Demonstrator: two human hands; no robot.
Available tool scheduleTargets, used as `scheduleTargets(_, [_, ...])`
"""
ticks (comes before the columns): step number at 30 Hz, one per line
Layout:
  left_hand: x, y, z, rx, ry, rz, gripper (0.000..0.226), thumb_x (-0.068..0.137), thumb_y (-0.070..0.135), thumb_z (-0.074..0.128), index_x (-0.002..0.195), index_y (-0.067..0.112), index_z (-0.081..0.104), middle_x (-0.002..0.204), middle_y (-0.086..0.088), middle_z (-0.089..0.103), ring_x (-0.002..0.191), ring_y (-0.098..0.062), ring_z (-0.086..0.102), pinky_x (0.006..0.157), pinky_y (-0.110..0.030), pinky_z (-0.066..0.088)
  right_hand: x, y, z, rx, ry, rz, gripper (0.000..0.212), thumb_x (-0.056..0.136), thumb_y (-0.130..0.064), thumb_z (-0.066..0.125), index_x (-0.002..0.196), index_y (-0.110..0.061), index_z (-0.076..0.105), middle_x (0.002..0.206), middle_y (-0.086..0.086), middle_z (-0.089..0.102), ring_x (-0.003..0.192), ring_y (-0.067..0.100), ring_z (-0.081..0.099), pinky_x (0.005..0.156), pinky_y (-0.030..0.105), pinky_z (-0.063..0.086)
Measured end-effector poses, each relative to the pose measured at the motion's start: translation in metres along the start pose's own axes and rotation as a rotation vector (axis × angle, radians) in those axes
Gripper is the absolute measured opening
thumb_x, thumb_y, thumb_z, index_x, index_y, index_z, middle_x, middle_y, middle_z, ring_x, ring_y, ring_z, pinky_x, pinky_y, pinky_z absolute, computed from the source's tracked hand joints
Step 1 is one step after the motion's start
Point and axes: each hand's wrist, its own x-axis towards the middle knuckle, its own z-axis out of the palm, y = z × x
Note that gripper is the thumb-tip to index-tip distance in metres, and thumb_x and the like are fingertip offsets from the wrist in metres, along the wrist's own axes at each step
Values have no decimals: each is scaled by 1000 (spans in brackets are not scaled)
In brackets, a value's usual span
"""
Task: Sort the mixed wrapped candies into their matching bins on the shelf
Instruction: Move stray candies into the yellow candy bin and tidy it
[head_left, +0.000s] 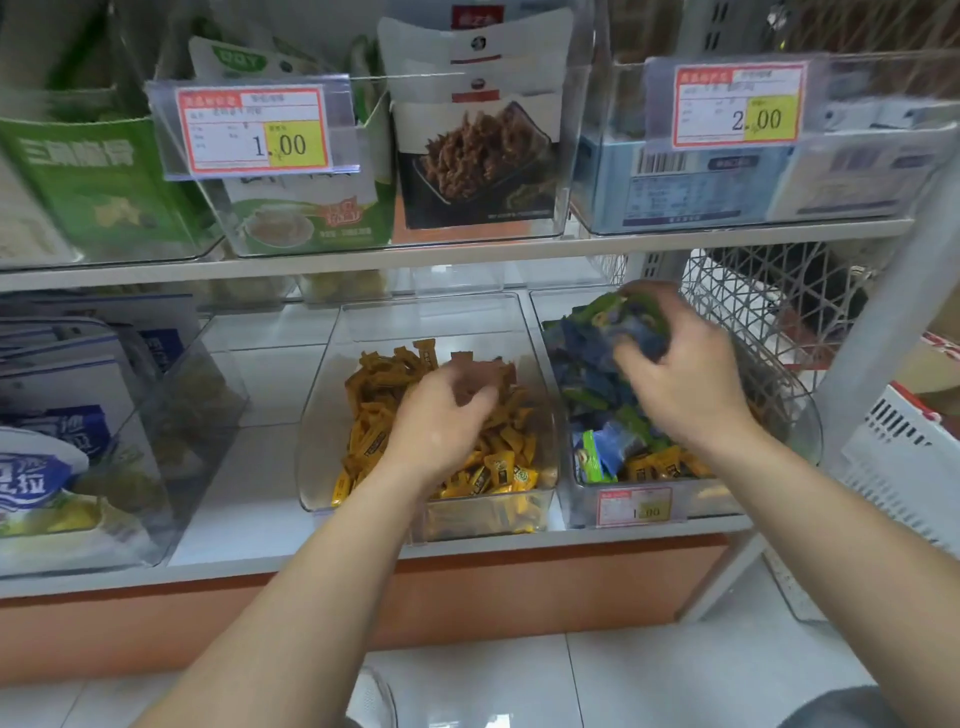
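Two clear bins stand side by side on the lower shelf. The middle bin (322, 415) holds yellow wrapped candies (374, 395). The right bin (810, 431) holds blue and green wrapped candies (582, 358), with a few yellow ones (654, 465) mixed in at its front. My left hand (441, 421) hovers over the yellow pile, fingers loosely curled; motion blur hides whether it holds a candy. My right hand (680, 379) is raised above the right bin and grips a bunch of blue and green candies (631, 317).
A price tag (634, 506) hangs on the right bin's front. At the left, a clear bin (197, 415) holds blue and white packs. The upper shelf (467, 254) carries bins of snack boxes. A white wire basket (769, 306) and a white crate (904, 457) stand at the right.
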Motion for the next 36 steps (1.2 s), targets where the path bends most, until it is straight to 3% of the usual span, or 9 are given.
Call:
scheduleTargets(4, [15,-18,6,473,-126,152,42,90,40,61,131,32,59,137,4,57,127,-19,49,98,-29,41,8,39,-1,-442,-142,3,43,98,-16,53,141,-16,52,142,13,49,116,40,56,86,44,50])
scheduleTargets(8, [28,-24,24,682,-331,249,72,81,66,61,145,41,42,158,7,32,145,-21,25,115,-40,24,11,37,5,-687,-333,291,53,100,-37,41,149,-18,33,154,13,35,133,43,37,100,53,45])
scheduleTargets(11, [36,-38,27,810,-487,199,85,76,73,62,150,44,31,159,5,31,145,-25,27,115,-46,26,16,12,10,-686,-259,131,62,92,-47,47,146,-16,40,149,14,42,135,40,38,105,51,38])
scheduleTargets(14, [43,-50,18,793,-409,153,76,77,71,61,145,47,37,154,7,41,137,-24,41,103,-40,40,9,-11,31,-500,-426,-70,66,84,-57,47,139,-22,49,142,5,49,132,31,42,106,42,40])
scheduleTargets(18, [48,-60,2,698,-282,93,51,74,64,62,122,46,59,118,13,66,100,-13,60,70,-26,46,-8,-4,56,-532,-604,-43,93,74,-73,39,153,-24,29,159,3,25,145,29,24,118,45,27])
scheduleTargets(23, [50,-68,-25,692,-73,2,31,81,58,62,108,43,66,104,17,66,95,-13,62,70,-28,45,-13,7,66,-543,-560,-42,95,72,-78,26,153,-29,27,157,2,32,142,28,28,117,45,23])
scheduleTargets(28, [53,-70,-40,964,64,-152,33,89,45,54,112,26,69,109,-3,63,103,-28,59,82,-39,51,-18,9,69,-517,-528,-55,87,77,-71,34,153,-28,30,151,0,44,138,26,36,113,41,27])
scheduleTargets(31, [52,-54,-30,833,102,-32,31,89,34,54,115,25,68,117,-2,62,107,-27,59,82,-36,49,-19,8,70,-529,-517,-57,88,77,-69,33,152,-23,32,151,2,45,137,26,38,113,40,28])
scheduleTargets(36, [62,-22,19,718,-404,190,69,70,56,67,133,32,53,134,3,55,119,-23,56,90,-36,50,-20,7,71,-535,-503,-65,90,76,-68,31,152,-21,31,149,3,45,136,27,39,112,40,28])
